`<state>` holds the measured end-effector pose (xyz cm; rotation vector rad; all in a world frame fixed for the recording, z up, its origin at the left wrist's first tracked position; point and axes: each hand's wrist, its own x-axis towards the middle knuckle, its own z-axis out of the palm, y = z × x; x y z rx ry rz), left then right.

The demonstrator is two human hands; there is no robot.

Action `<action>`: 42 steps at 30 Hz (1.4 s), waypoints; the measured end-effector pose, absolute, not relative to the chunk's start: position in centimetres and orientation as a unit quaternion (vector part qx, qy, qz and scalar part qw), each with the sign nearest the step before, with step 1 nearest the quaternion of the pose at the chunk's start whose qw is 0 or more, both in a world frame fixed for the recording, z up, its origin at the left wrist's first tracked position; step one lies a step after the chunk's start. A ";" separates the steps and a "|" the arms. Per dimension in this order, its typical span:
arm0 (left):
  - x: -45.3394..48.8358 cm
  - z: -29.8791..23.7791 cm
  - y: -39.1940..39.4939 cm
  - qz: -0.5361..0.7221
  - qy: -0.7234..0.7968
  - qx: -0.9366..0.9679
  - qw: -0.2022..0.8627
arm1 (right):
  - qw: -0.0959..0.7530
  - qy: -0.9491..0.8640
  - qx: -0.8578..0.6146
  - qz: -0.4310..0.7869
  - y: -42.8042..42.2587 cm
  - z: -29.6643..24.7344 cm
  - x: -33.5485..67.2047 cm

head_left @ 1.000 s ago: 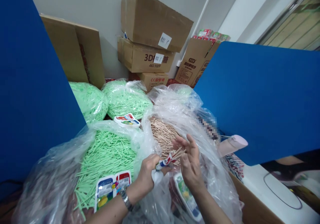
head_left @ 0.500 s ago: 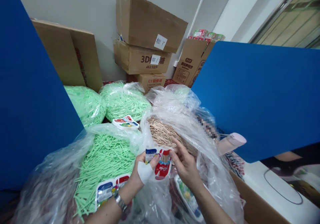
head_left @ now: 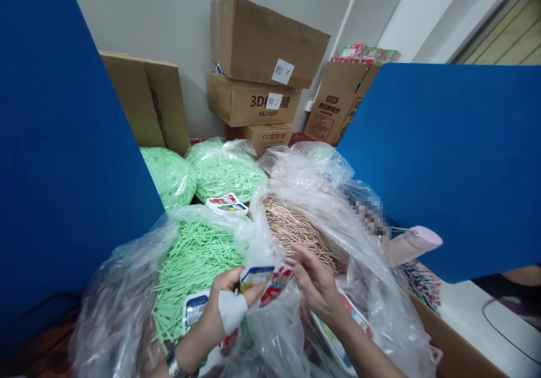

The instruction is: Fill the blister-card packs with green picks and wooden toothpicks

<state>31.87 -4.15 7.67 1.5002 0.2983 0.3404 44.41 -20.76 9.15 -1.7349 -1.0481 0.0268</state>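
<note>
Left hand: your left hand (head_left: pixel 224 288) is clamped on a printed pack (head_left: pixel 274 288), thumb laid across its face; a white patch (head_left: pixel 232 312) covers the base of that thumb, and a watch (head_left: pixel 172 361) sits on your wrist.
Right hand: your right hand (head_left: pixel 315 281) is at the pack's red right end, fingers partly extended; whether they pinch it, you cannot tell.
Pack in hand: tilted between your two hands, blue on the left and red on the right, just in front of the tan sticks (head_left: pixel 298 231).
Tan sticks: loose, in an open clear bag (head_left: pixel 359 276) ahead of your right hand.
Green sticks: heaped in another open bag (head_left: pixel 114 293), to the left of the tan ones.
Other packs: one (head_left: pixel 196 306) is partly behind your left forearm, one (head_left: pixel 332 341) partly under your right, and one (head_left: pixel 228 203) lies flat near the closed green bag (head_left: pixel 228 175).
Behind: three stacked cartons (head_left: pixel 262 99) stand near the wall, between two blue panels (head_left: pixel 443 169).
</note>
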 end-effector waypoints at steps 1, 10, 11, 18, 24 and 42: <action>31.1 7.9 -4.4 0.152 0.129 0.698 0.687 | 0.527 -0.457 -0.717 0.013 -20.8 9.6 44.1; 24.5 6.2 -5.6 0.139 0.092 0.824 0.542 | 0.259 -0.656 -0.704 -0.092 -19.0 9.9 39.2; 23.8 6.0 -5.4 0.128 0.083 0.833 0.531 | 0.249 -0.664 -0.699 -0.091 -18.7 9.9 38.7; 20.9 4.2 -2.4 0.167 0.200 0.821 0.508 | 0.342 -0.664 -0.659 0.086 -16.0 12.1 37.0; 19.5 3.9 0.6 0.200 0.281 0.747 0.568 | 0.370 -0.579 -0.726 0.002 -13.6 5.4 40.0; 22.1 2.7 0.5 0.192 0.271 0.644 0.689 | 0.207 -0.246 -0.947 -0.015 -16.0 -1.0 43.9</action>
